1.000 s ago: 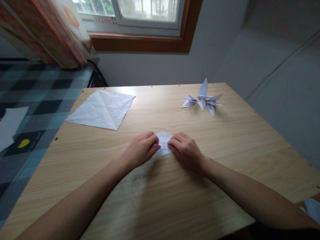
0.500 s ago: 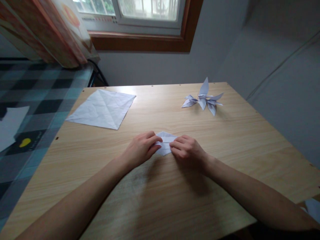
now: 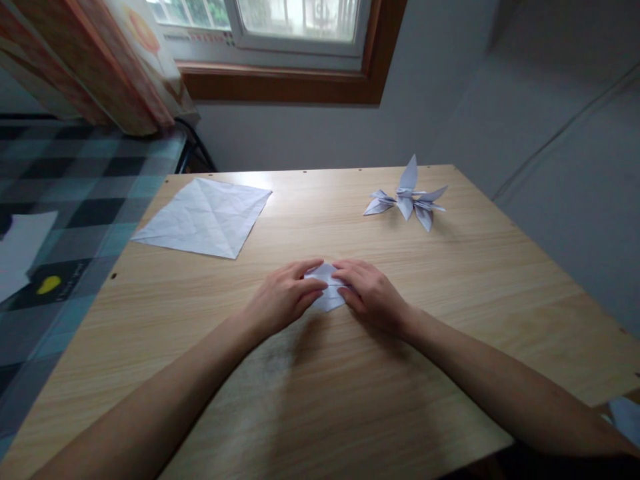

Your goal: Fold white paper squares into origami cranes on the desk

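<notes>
Center frame, on the worktop (image 3: 450, 320), both hands are pressing a small folded paper (image 3: 327, 295). Left hand (image 3: 283, 298) and right hand (image 3: 373, 295) are lying flat-ish, fingertips pinning its edges, not closed around it. Paper is looking light, thin, easy to crease or tear; best held at folded corners. Creased sheet (image 3: 204, 217) is sitting upper left, finished paper flower (image 3: 406, 195) upper right, both well apart. Plenty of bare wood around; near edge is running lower right.
</notes>
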A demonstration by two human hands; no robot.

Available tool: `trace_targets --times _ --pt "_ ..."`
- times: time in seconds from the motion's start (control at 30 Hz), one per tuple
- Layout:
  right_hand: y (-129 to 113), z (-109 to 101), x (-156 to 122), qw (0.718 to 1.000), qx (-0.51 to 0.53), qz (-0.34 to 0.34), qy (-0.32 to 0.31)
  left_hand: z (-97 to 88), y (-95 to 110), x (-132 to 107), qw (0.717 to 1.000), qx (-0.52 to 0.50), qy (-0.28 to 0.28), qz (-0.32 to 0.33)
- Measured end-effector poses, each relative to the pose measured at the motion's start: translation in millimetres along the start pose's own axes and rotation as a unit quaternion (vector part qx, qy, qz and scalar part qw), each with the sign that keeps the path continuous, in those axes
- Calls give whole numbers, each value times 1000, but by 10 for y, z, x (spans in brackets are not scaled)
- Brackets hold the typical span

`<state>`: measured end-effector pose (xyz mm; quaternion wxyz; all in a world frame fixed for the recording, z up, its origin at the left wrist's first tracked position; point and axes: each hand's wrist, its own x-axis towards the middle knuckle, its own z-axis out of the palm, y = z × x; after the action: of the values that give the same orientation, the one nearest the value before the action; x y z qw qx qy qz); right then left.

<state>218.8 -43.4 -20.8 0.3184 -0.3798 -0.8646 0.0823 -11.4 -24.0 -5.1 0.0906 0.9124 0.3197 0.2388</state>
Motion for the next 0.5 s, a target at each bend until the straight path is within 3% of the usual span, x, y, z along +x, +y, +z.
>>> trace_targets --times 0.27,0.5 --pt "-21 -27 1 996 -61 -60 -3 -38 32 39 999 -4 -28 34" --pt "-80 -82 22 984 -130 -107 -53 -60 50 40 988 113 -40 101"
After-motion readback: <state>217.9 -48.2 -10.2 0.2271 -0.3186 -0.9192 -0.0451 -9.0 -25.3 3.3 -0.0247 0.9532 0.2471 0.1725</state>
